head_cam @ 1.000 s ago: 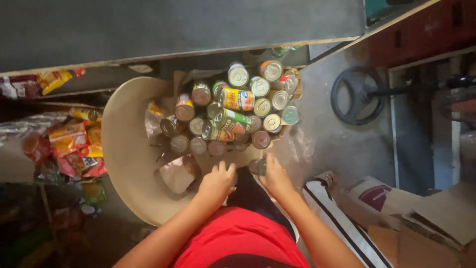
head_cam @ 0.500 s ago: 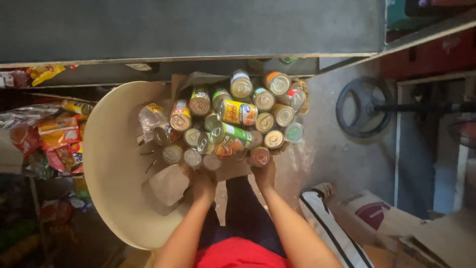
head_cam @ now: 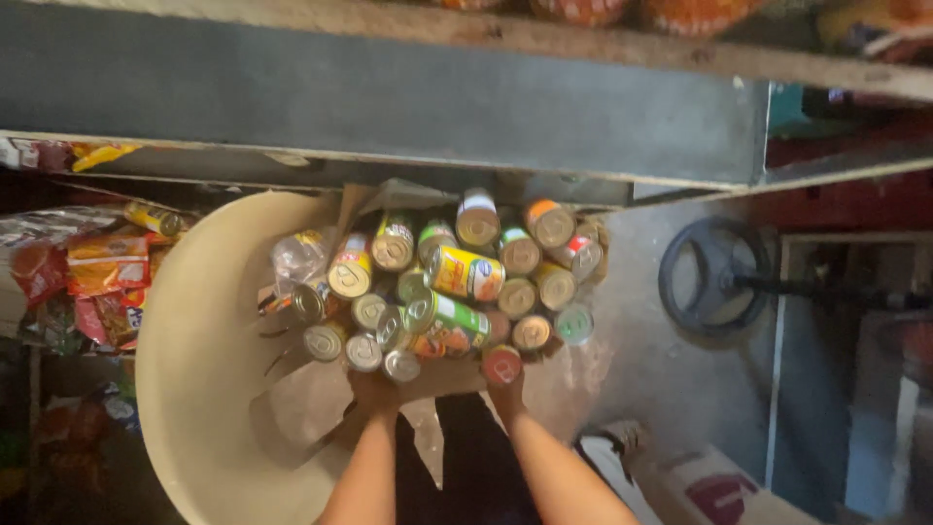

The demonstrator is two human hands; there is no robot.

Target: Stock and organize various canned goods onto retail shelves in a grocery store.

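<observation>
Both my hands hold up the near edge of a cardboard tray (head_cam: 442,377) heaped with several tin cans (head_cam: 466,273). My left hand (head_cam: 374,392) grips the tray's near left part, under a silver-topped can (head_cam: 400,366). At the near right corner my right hand (head_cam: 507,393) clutches the tray just below a red-topped can (head_cam: 501,365). Some cans stand upright and some lie on their sides. Crumpled clear plastic wrap (head_cam: 296,257) lies at the tray's left end.
A large cream plastic tub (head_cam: 199,360) sits left and beneath the tray. A dark shelf board (head_cam: 389,97) spans the top. Packets of snacks (head_cam: 102,277) hang at far left. A black wheel (head_cam: 717,277) stands on the concrete floor at right, a cardboard box (head_cam: 714,491) lower right.
My hands have slid forward to the tray's near edge and closed on it. The view has shifted, with the load of cans nearer the shelf board.
</observation>
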